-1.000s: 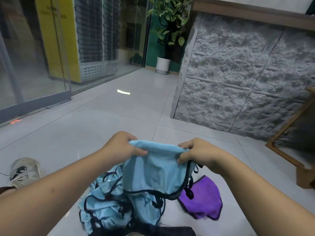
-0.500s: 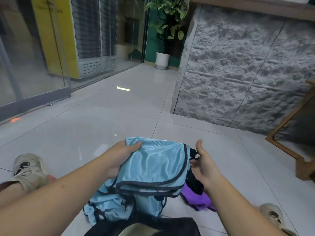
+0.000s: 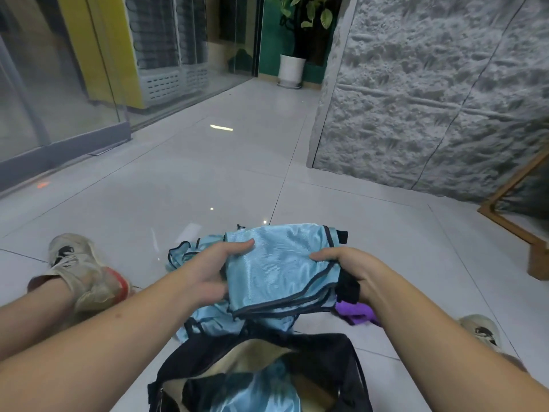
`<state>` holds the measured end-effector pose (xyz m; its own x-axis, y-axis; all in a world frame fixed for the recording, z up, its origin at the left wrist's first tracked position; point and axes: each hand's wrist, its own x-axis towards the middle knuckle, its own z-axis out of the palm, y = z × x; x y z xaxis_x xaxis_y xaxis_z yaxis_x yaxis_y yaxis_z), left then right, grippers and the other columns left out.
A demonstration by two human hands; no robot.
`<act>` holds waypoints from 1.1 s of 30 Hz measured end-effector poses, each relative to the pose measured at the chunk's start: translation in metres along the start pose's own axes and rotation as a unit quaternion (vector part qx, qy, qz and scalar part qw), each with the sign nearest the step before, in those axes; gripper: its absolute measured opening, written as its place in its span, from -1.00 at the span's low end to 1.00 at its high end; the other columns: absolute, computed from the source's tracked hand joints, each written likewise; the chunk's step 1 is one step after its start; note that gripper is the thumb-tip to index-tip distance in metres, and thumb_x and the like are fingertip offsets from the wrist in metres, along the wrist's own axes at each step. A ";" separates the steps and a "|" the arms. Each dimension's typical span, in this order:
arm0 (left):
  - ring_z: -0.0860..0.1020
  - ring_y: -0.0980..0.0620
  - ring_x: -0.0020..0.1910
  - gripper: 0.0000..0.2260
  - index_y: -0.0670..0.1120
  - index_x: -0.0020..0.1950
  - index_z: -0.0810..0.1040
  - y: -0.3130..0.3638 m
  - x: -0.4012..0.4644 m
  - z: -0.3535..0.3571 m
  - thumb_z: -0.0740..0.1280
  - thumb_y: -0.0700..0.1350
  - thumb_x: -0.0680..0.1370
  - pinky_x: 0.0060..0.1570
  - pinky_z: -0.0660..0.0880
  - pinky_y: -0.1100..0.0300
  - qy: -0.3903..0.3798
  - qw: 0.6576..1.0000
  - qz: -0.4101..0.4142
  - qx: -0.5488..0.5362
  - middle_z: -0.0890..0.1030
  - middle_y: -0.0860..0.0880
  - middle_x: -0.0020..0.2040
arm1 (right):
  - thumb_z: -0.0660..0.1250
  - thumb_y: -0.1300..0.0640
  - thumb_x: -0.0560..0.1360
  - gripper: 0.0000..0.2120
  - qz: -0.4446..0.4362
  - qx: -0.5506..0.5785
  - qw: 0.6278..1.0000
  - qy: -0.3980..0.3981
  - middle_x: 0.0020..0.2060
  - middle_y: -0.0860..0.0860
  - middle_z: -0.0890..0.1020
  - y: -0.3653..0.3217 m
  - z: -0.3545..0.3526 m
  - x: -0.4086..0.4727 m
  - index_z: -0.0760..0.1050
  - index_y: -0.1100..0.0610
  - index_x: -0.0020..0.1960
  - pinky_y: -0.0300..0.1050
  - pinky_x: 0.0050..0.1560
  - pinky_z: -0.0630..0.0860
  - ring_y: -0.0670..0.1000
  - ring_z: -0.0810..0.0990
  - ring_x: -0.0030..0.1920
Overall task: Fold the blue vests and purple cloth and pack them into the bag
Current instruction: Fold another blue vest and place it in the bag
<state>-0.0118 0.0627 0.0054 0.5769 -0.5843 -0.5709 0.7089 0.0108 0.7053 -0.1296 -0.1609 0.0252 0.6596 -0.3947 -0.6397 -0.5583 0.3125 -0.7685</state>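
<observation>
I hold a folded light-blue vest (image 3: 282, 269) with dark trim in both hands, above the floor. My left hand (image 3: 208, 272) grips its left edge, thumb on top. My right hand (image 3: 350, 272) grips its right edge beside a black strap. Under it lies a heap of more blue vests (image 3: 214, 319), partly hidden. A purple cloth (image 3: 356, 312) peeks out below my right wrist. Close to me an open black bag (image 3: 208, 352) with a tan lining holds another blue vest (image 3: 255, 391).
I sit on a glossy white tiled floor (image 3: 193, 188). My shoes are at the left (image 3: 80, 269) and lower right (image 3: 481, 331). A rough grey stone wall (image 3: 430, 93) and a wooden frame (image 3: 517, 203) stand to the right; glass doors and a potted plant (image 3: 292, 66) lie beyond.
My right hand, open half a second ago, has closed on the vest's right edge. The folded vest has come down toward me, and the open bag has come into view.
</observation>
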 end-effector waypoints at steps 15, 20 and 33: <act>0.74 -0.20 0.03 -0.75 -0.22 0.30 0.59 -0.061 -0.049 -0.020 0.38 -0.18 0.64 0.05 0.64 -0.13 0.017 0.996 -0.045 0.078 0.73 -0.22 0.11 | 0.38 0.32 0.56 -0.71 0.019 -0.001 0.999 -0.037 0.09 0.28 0.73 0.083 -0.002 -0.038 0.59 0.32 0.28 0.27 0.26 0.61 0.31 0.72 0.11; 0.73 -0.22 0.08 -0.74 -0.24 0.30 0.61 -0.097 -0.062 -0.035 0.39 -0.19 0.63 0.13 0.62 -0.15 0.016 0.994 -0.072 0.085 0.73 -0.24 0.13 | 0.34 0.37 0.55 -0.72 0.037 -0.029 0.998 -0.032 0.06 0.24 0.75 0.118 0.004 -0.054 0.61 0.29 0.25 0.12 0.10 0.68 0.27 0.74 0.09; 0.70 -0.24 0.14 -0.70 -0.18 0.29 0.62 -0.148 -0.050 -0.068 0.46 -0.13 0.58 0.17 0.62 -0.16 0.028 0.969 -0.084 0.232 0.73 -0.19 0.15 | 0.46 0.25 0.32 -0.79 0.022 -0.277 0.961 -0.006 -0.20 0.15 0.58 0.164 0.040 -0.054 0.47 0.20 -0.12 -0.04 -0.21 0.54 0.14 0.59 -0.23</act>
<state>-0.1179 0.1456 -0.0995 0.5002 -0.5008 -0.7064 0.5437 -0.4533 0.7064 -0.2368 -0.0534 -0.0667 0.6322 -0.3812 -0.6745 -0.7664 -0.1801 -0.6166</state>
